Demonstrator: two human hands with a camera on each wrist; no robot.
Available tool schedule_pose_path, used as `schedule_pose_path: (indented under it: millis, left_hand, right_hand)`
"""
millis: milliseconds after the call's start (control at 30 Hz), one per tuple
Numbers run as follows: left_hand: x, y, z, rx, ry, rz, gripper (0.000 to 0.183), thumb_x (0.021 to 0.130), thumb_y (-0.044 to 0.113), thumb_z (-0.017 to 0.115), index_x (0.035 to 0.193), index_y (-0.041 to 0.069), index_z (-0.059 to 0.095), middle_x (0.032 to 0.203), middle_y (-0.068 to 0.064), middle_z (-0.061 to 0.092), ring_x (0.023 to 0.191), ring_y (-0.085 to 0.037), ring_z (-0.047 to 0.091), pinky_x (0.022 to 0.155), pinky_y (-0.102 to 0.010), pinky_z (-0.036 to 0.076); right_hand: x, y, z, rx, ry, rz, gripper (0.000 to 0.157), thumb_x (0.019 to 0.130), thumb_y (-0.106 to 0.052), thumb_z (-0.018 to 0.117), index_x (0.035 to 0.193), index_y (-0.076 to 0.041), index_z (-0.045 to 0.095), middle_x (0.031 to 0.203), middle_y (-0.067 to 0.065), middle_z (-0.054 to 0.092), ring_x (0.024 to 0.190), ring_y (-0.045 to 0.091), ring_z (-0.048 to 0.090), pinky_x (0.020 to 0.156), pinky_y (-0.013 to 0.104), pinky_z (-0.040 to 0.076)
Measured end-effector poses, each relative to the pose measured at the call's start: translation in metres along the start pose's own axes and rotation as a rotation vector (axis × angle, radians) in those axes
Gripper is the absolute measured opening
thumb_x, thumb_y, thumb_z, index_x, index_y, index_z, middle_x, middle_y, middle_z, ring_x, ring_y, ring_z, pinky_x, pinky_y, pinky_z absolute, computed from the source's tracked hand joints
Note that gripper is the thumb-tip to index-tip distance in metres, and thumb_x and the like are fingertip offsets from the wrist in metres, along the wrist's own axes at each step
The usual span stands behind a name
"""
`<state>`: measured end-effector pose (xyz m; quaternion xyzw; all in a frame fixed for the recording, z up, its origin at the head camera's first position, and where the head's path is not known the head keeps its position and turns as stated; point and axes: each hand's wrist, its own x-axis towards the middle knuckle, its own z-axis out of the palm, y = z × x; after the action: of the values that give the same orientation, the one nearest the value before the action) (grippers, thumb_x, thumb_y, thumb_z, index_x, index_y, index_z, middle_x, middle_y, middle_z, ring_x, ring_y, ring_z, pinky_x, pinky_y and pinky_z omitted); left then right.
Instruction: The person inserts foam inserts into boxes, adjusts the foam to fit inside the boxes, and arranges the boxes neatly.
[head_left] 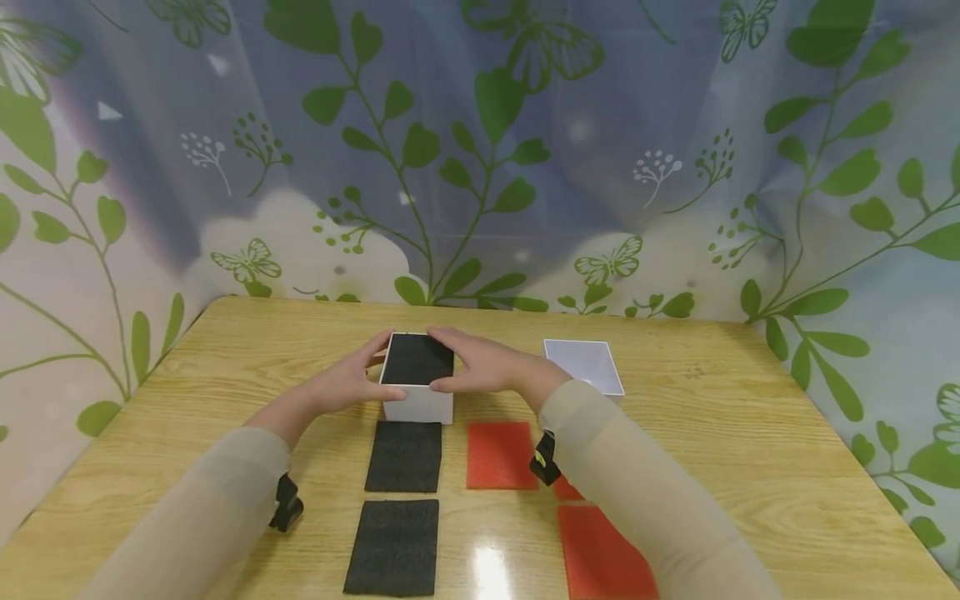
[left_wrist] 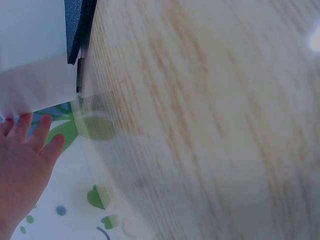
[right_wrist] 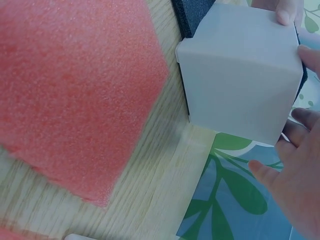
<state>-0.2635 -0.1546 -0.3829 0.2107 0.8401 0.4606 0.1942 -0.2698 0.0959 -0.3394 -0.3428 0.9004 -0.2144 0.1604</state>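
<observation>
A white square box [head_left: 420,406] stands between my two hands, with a black foam square [head_left: 417,358] filling its top inside the rim. My left hand [head_left: 351,382] holds the box's left side, thumb across the front and fingers toward the back. On the other side my right hand [head_left: 486,363] spans the right side, thumb at the front top edge and fingertips at the back rim. In the right wrist view, a strip of dark foam [right_wrist: 302,82] shows past the box's top edge, beside the fingers.
Two black foam squares [head_left: 403,456] [head_left: 392,547] lie in front of the box. Red foam squares [head_left: 500,455] [head_left: 603,554] lie to their right, partly under my right forearm. A second white box [head_left: 581,361], its top open, stands back right. A leaf-patterned curtain [head_left: 480,208] hangs behind the table.
</observation>
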Motion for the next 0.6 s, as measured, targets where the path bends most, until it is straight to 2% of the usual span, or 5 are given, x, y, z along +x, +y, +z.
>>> schedule_pose_path:
  millis: [400, 600]
  left_hand:
    - [0.0015, -0.0027, -0.0003, -0.004, -0.002, 0.005, 0.106, 0.082, 0.036, 0.072, 0.15, 0.014, -0.007, 0.155, -0.014, -0.001, 0.138, -0.039, 0.012, 0.102, -0.057, 0.027]
    - [0.0011, -0.0017, 0.0, -0.008, 0.001, 0.007, 0.107, 0.081, 0.036, 0.072, 0.15, 0.014, -0.006, 0.155, -0.014, -0.001, 0.138, -0.039, 0.012, 0.102, -0.057, 0.028]
  right_hand:
    - [-0.0004, -0.0003, 0.0009, 0.002, -0.016, 0.002, 0.084, 0.089, -0.048, 0.057, 0.151, -0.018, 0.01, 0.155, 0.004, 0.008, 0.141, 0.016, 0.009, 0.111, 0.037, 0.017]
    - [-0.0013, 0.0002, -0.0003, 0.008, 0.001, 0.004, 0.074, 0.093, -0.048, 0.049, 0.15, -0.015, 0.015, 0.155, 0.005, 0.01, 0.141, 0.017, 0.01, 0.111, 0.036, 0.017]
